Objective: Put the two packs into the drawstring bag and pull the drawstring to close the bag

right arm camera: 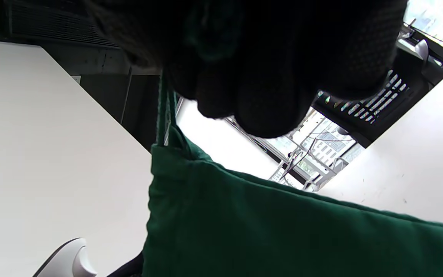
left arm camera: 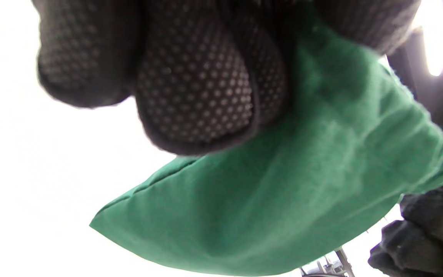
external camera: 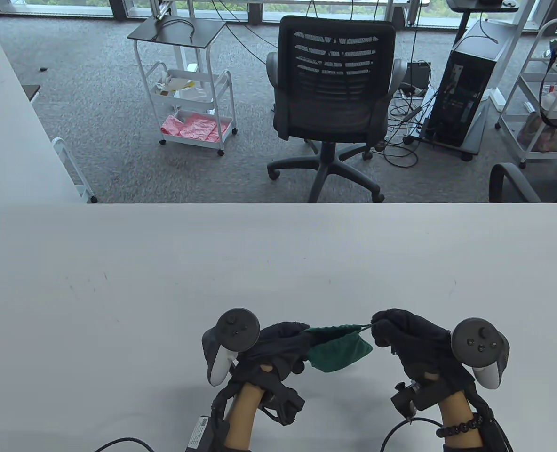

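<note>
Both hands grip the green drawstring bag point(external camera: 338, 351) — left hand point(external camera: 278, 346) at nine o'clock clutching cloth, right hand point(external camera: 401, 336) at three pinching the drawstring point(external camera: 364, 326).

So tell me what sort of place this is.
Probably an office or lab workspace: a mesh office chair on grey carpet, a tower computer with trailing cables, and white wheeled carts beyond the table.

An office: mesh swivel chair point(external camera: 336, 89), tower computer point(external camera: 469, 82) amid floor cables, white trolleys point(external camera: 186, 89), grey carpet point(external camera: 95, 80).
</note>
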Demonstrator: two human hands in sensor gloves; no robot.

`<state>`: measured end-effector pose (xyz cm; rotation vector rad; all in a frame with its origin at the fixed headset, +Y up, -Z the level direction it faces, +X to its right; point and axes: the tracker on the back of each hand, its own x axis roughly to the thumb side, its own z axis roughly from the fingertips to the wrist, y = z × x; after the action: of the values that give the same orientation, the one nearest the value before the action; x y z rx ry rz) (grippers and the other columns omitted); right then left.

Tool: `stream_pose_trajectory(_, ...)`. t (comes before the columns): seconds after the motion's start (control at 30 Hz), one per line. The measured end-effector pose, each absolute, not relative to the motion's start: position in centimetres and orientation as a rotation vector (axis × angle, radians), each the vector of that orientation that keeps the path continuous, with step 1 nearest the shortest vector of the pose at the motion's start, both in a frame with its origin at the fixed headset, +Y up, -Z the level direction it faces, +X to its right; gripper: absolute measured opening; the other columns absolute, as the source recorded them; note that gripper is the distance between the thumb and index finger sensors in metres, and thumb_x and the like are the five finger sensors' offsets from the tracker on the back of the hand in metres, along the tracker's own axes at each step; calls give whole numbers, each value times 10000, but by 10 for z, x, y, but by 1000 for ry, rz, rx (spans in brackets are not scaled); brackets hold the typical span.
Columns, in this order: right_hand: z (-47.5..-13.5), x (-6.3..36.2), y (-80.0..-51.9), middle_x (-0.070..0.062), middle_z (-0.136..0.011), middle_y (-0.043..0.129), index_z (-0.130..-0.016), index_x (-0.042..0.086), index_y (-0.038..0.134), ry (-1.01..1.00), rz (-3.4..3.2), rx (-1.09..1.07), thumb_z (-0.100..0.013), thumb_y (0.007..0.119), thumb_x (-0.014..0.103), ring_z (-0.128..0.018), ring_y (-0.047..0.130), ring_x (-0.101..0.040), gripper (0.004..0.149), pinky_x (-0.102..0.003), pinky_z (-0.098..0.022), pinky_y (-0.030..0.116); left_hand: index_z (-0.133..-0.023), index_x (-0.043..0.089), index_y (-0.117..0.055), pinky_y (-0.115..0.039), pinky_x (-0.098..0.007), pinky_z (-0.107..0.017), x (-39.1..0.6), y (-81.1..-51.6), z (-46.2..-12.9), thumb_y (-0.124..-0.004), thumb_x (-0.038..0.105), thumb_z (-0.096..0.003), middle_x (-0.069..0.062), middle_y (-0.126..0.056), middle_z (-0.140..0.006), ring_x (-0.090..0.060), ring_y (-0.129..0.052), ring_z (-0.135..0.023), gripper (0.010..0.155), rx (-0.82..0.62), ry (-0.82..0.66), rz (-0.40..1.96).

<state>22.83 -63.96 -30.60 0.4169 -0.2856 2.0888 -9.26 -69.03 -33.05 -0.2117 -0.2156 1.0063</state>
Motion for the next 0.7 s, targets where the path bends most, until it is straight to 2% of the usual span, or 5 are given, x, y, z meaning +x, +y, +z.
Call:
stream_pose_trajectory(0.27, -300, 223, -634, -111, -680, 986, -763, 156, 882, -374, 2182, 426, -504, 796, 383, -520, 1052, -260, 355, -476, -453, 897, -845, 242, -873, -926, -453, -458, -88, -702, -331, -806, 536, -501, -43, -998, -727, -228, -1094, -509, 458, -300, -212, 1016)
stream_pose_trajectory(0.53, -297, 219, -630, -111, -679, 988, -764, 158, 883, -419, 2183, 434, -504, 797, 382, -518, 1054, -260, 354, -474, -451, 899, -911, 210, -821, -872, -518, -534, -79, -692, -328, -769, 524, -512, -98, -940, -829, -307, -1051, -636, 510, -276, -254, 961)
stream_pose_trajectory(0.63, -295, 219, -627, -112, -671, 994, -759, 155, 890, -453, 2194, 424, -501, 801, 383, -510, 1058, -256, 355, -471, -445, 903, -958, 182, -768, -847, -541, -559, -76, -689, -325, -742, 527, -520, -126, -903, -873, -341, -1026, -679, 559, -251, -250, 893)
stream_pose_trajectory(0.7, -294, 219, -626, -112, -661, 999, -752, 154, 896, -462, 2206, 408, -498, 807, 383, -498, 1062, -255, 353, -468, -436, 907, -1011, 157, -690, -805, -570, -601, -71, -687, -324, -712, 557, -516, -169, -820, -952, -385, -970, -761, 637, -213, -273, 859)
